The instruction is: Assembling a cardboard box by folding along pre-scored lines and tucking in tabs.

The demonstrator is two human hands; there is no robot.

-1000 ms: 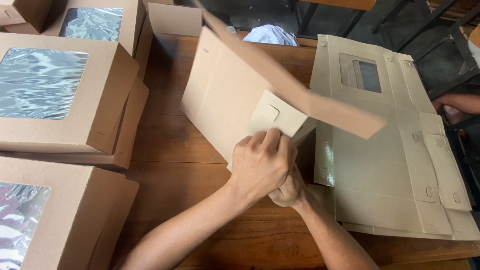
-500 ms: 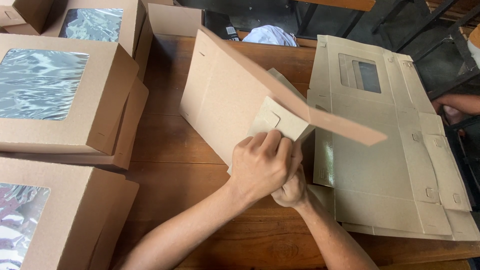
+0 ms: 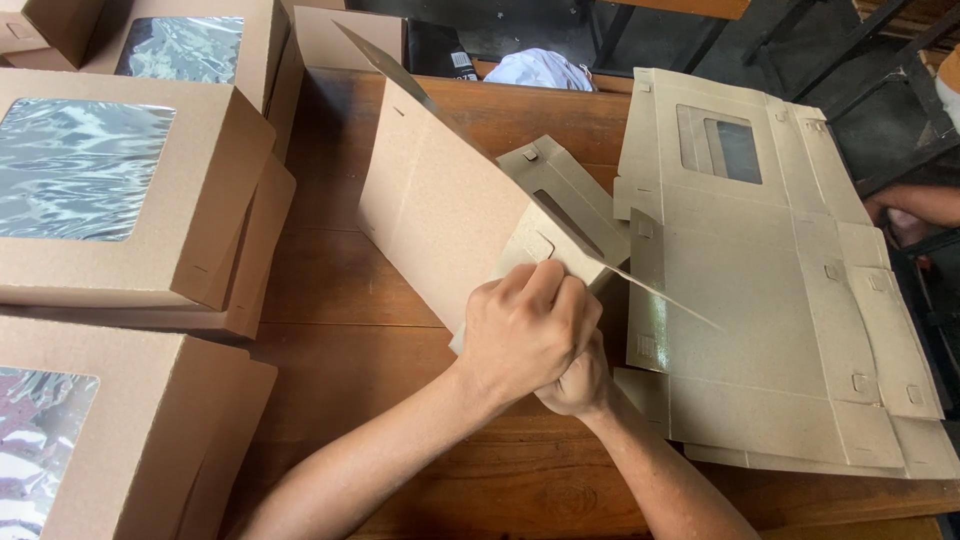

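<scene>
A half-folded brown cardboard box (image 3: 440, 210) stands tilted on the wooden table (image 3: 340, 330). My left hand (image 3: 525, 335) is closed over the box's near corner, pressing a tab flap. Tucked under it, my right hand (image 3: 580, 385) grips the same corner and is mostly hidden. One panel of the box sticks out to the right, seen almost edge-on. A flap with a window cut-out (image 3: 565, 200) shows behind it.
A stack of flat box blanks (image 3: 770, 300) lies at the right. Finished brown boxes with clear film windows (image 3: 110, 190) are stacked along the left side. A white cloth (image 3: 545, 70) lies beyond the table's far edge. Another person's arm (image 3: 915, 205) shows at the right edge.
The box has been turned: its upper panel swung up and over, now seen edge-on, which reveals the windowed flap. Both hands stayed at the near corner.
</scene>
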